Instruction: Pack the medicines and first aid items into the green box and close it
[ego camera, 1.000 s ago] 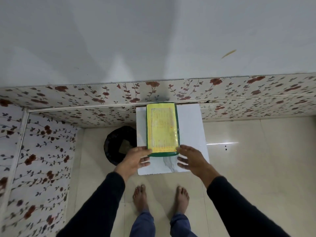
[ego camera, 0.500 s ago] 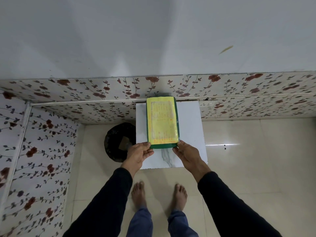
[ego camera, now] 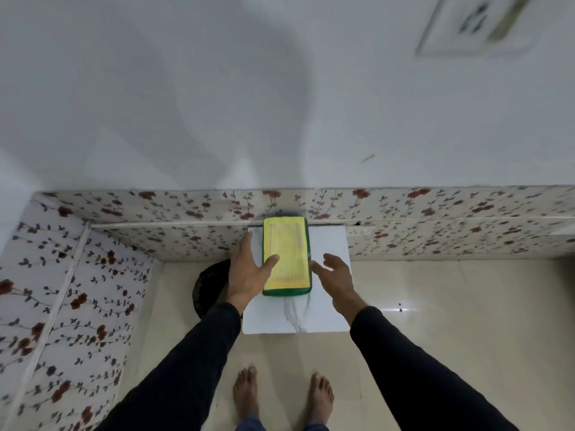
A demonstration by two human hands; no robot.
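The green box, with its lid closed and a yellow printed label on top, lies lengthwise on a small white marble-patterned table. My left hand is at the box's left side, fingers spread, thumb resting on the lid. My right hand is open beside the box's right edge, fingertips near or touching its side. No medicines or first aid items are visible outside the box.
The table stands against a wall with floral tiles. A black round bin sits on the floor left of the table. My bare feet stand on the beige floor. A wall switch plate is at the upper right.
The box has been pushed away toward the wall. Both hands have moved from its near corners up along its sides and opened. The camera has tilted up.
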